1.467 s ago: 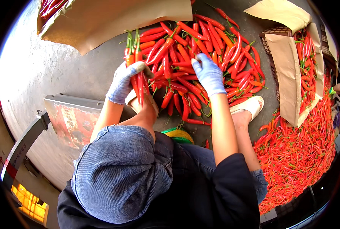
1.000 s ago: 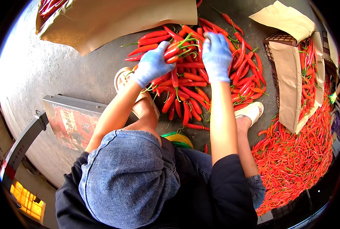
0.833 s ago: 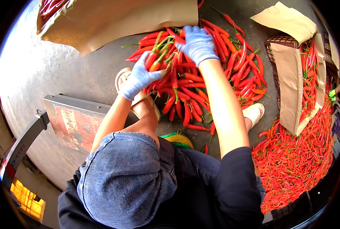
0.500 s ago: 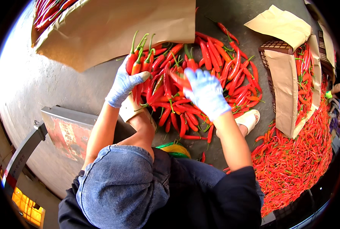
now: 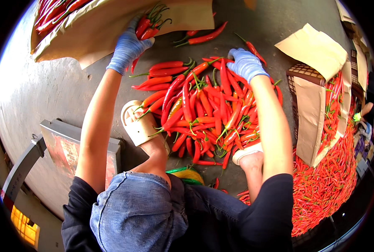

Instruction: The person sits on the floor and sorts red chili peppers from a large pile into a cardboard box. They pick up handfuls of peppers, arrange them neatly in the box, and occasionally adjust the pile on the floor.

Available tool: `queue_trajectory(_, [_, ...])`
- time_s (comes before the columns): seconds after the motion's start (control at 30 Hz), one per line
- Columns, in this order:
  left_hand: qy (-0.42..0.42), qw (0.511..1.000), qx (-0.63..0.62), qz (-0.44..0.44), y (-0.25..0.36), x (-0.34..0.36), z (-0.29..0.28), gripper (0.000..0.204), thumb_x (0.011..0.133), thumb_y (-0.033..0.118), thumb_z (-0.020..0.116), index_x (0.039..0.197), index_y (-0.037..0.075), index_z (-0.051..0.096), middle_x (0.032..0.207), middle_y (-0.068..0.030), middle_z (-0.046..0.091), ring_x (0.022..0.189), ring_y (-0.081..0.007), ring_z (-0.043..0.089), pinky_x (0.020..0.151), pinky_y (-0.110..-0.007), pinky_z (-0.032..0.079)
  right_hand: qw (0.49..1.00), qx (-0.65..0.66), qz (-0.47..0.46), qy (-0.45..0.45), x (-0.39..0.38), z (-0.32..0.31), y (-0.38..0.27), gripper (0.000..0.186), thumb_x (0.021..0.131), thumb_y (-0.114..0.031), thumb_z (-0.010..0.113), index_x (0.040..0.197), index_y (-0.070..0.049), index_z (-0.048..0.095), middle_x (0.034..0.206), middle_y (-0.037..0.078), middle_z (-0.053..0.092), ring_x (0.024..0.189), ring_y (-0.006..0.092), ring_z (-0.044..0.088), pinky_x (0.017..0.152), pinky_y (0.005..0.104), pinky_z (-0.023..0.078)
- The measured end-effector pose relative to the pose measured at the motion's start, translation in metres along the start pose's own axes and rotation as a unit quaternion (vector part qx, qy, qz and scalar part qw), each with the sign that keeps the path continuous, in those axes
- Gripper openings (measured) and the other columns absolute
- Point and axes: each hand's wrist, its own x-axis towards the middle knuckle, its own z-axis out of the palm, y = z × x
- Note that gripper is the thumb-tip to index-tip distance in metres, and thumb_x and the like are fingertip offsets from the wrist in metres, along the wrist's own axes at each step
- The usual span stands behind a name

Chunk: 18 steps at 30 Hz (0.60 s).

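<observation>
My left hand (image 5: 127, 52), in a blue glove, is closed on a bunch of red chillies (image 5: 150, 26), green stems upward, raised over the brown paper (image 5: 77, 44) of a container at upper left, where more chillies (image 5: 54, 14) lie. My right hand (image 5: 245, 65), also gloved, touches the upper right of a loose chilli pile (image 5: 199, 109) on the grey floor (image 5: 98, 92), its fingers loosely bent and apart. A few stray chillies (image 5: 206, 38) lie above the pile.
A paper-lined brown crate (image 5: 308, 122) holding chillies stands right, beside a huge chilli heap (image 5: 325, 197). A worn metal platform (image 5: 69, 147) is at left. My sandalled feet (image 5: 138, 126) flank the pile; a green-yellow bundle (image 5: 185, 174) lies between. Another person's hand (image 5: 366, 108) shows far right.
My left hand has lifted the bunch upward to the paper at upper left. My right hand has moved up to the pile's upper right. The pile sits lower in view.
</observation>
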Motion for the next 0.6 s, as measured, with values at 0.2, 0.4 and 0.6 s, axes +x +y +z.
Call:
queue_trajectory(0.2, [-0.026,0.996,-0.081,-0.023,-0.024,-0.003,0.010,0.083,0.063,0.025,0.075,0.132,0.002,0.036,0.118,-0.0182,0.055,0.109,-0.0286,0.054,0.093,-0.032,0.041,0.969,-0.014,-0.161,0.186,0.010,-0.026,-0.059,0.049,0.077,-0.013,0.056,0.124,-0.019,0.045,0.118,0.016,0.048,0.103,0.0345,0.054,0.086,0.0419,0.046])
queue_trajectory(0.4, [-0.058,0.985,-0.139,-0.079,-0.017,-0.011,0.018,0.085,0.061,0.026,0.077,0.131,0.001,0.037,0.117,-0.0167,0.055,0.106,-0.0268,0.054,0.092,-0.031,0.041,0.979,-0.077,-0.078,0.173,0.046,-0.028,-0.088,0.060,0.075,-0.005,0.054,0.130,-0.023,0.039,0.131,0.016,0.036,0.104,0.0348,0.054,0.079,0.0482,0.050])
queue_trajectory(0.6, [-0.108,0.933,-0.317,-0.129,-0.015,-0.038,0.035,0.064,0.066,0.018,0.076,0.120,0.002,0.045,0.104,-0.0099,0.058,0.088,-0.0183,0.058,0.081,-0.030,0.047,0.969,-0.095,-0.003,0.229,0.057,-0.033,-0.083,0.071,0.073,-0.015,0.061,0.136,-0.024,0.031,0.141,0.012,0.028,0.119,0.0328,0.043,0.087,0.0467,0.046])
